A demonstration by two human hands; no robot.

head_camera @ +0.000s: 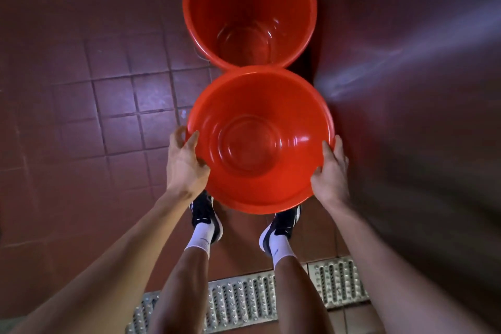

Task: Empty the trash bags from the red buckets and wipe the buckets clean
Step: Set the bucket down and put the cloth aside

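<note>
Two hands, left hand [185,164] and right hand [332,171], hold the near bucket [260,141], the far bucket [249,8] at 12 o'clock; both look bag-free, so wiping seems next.

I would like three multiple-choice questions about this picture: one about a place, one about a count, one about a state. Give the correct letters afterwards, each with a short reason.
1. Where is the metal drain grate?
A. Under the far bucket
B. Across the floor behind the person's shoes
C. On the wall

2. How many red buckets are visible?
A. One
B. Two
C. Three

3. How is the near bucket held?
A. By both hands at its rim
B. By one hand only
C. By nobody

Answers: 1 B, the grate runs behind the shoes. 2 B, the near bucket and the far bucket. 3 A, the left hand and right hand grip opposite sides.
</note>
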